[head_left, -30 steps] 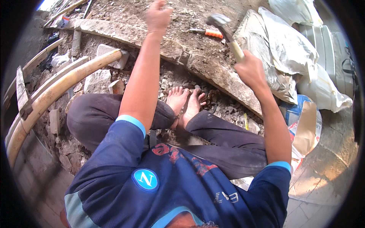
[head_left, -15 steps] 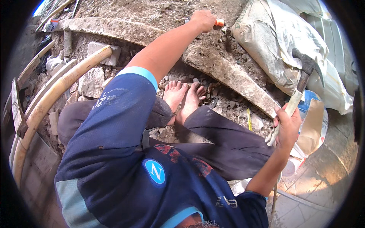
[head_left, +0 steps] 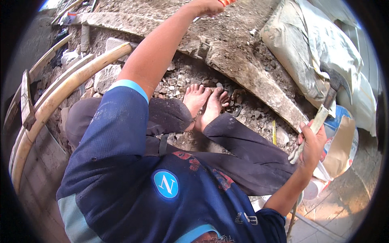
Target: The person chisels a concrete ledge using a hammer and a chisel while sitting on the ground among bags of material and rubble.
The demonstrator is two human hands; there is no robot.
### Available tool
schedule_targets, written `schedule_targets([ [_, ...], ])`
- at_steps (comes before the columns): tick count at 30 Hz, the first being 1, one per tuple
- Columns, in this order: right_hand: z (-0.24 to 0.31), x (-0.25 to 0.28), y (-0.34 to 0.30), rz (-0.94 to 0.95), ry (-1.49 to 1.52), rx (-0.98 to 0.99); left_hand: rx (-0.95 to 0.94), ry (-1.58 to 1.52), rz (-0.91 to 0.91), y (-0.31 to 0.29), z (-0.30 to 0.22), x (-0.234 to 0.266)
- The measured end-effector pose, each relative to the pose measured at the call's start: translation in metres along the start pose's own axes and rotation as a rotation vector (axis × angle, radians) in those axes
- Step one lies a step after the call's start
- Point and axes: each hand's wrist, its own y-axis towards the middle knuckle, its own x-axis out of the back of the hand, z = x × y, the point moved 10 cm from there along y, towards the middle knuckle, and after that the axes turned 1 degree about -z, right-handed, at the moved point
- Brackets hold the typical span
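Note:
At the top edge, my left hand [head_left: 207, 7] is closed around a slim tool with an orange end [head_left: 227, 2]. A thin pale part of it sticks out on the other side of the fist, and its exact kind is hidden by the fingers. On the right, my right hand [head_left: 313, 143] grips a claw hammer [head_left: 330, 97] by its pale, wrapped handle, the dark head pointing up and away from me. Beneath the left hand lies rough, crumbly rubble ground [head_left: 227, 30]. A long stone slab [head_left: 251, 81] runs diagonally between my bare feet [head_left: 198, 99] and the dirt.
White sacks [head_left: 289, 44] stand at the far right, with a torn blue-and-white bag [head_left: 342, 141] below them. Curved wooden poles [head_left: 73, 87] arch along the left. Broken stones [head_left: 107, 77] lie beside them. A yellow strip [head_left: 274, 131] rests near my knee.
My left hand has moved up and slightly left with the orange-ended tool, partly leaving the picture. The right hand still holds the hammer; the whole view has shifted slightly.

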Motion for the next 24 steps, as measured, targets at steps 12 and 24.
schedule_targets([
  [12,-0.005,0.001,0.000,-0.008,-0.054,-0.008,0.072,-0.321,0.157,-0.057,0.028,-0.013],
  [24,0.014,-0.017,-0.009,0.011,-0.104,0.003,-0.103,-0.063,-0.169,-0.056,0.003,0.042],
])
